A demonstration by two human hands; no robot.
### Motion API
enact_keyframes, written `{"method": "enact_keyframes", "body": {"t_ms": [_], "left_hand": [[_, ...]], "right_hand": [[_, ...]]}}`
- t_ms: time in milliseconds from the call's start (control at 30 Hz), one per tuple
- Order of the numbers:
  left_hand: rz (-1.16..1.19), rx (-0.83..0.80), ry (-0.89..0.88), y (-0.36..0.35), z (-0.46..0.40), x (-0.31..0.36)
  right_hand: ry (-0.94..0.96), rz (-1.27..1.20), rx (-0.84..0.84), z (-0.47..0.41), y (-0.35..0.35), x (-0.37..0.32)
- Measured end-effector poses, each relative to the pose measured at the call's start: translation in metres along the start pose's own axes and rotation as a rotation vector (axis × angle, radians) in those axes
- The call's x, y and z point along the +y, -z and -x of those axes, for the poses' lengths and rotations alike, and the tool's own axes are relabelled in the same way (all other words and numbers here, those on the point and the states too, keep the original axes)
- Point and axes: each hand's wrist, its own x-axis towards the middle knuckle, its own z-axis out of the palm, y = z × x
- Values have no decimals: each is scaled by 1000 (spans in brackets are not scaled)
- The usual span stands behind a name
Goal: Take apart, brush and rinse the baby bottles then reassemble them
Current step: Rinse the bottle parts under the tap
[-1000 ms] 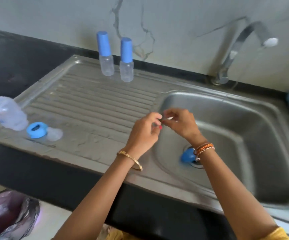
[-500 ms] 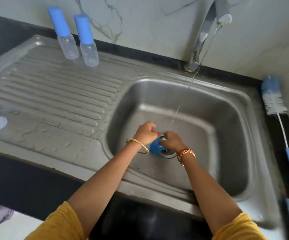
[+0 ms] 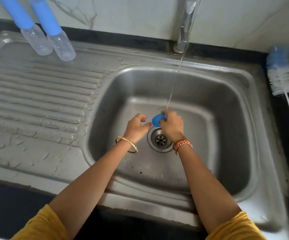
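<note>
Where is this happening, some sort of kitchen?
Most likely a home kitchen: a steel sink with a ribbed draining board, a tap running, and a bottle brush on the dark counter. Two baby bottles stand by the wall.

Since one second ago your hands have descended from above the basin's left rim into the sink basin. Half a second ago both hands were closed around the blue bottle ring directly on the drain. The ring is now lifted clear of the drain, which stands fully exposed. Your right hand alone grips the ring, raised to where the water stream ends. Your left hand has released it and sits just beside, fingers loosely curled, holding nothing. Your view has shifted right: the dismantled bottle parts on the drainboard have left frame.
</note>
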Motion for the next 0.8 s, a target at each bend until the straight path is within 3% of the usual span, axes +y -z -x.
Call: {"method": "enact_keyframes", "body": {"t_ms": [200,300,433,500,567,667,733,800], "left_hand": [[573,-33,2,-22,-16,46],[826,-92,-90,-31,-21,65],[892,-75,-201,-33,-38,81],[939,-40,-152,-33,-50,92],[1051,-40,-9,-33,-61,105],[1119,-129,145,-24,-70,121],[1043,-204,85,-20,-69,124],[903,-187,-140,-22,-68,119]], "right_hand": [[236,-86,312,-6,50,-15],[291,-219,320,-8,62,-20],[231,-555,323,-16,68,-27],[214,-641,281,-23,70,-28],[279,-565,290,-29,72,-30],[504,-62,534,-38,76,-29],[557,113,645,-42,81,-29],[398,-61,546,-41,86,-32]]}}
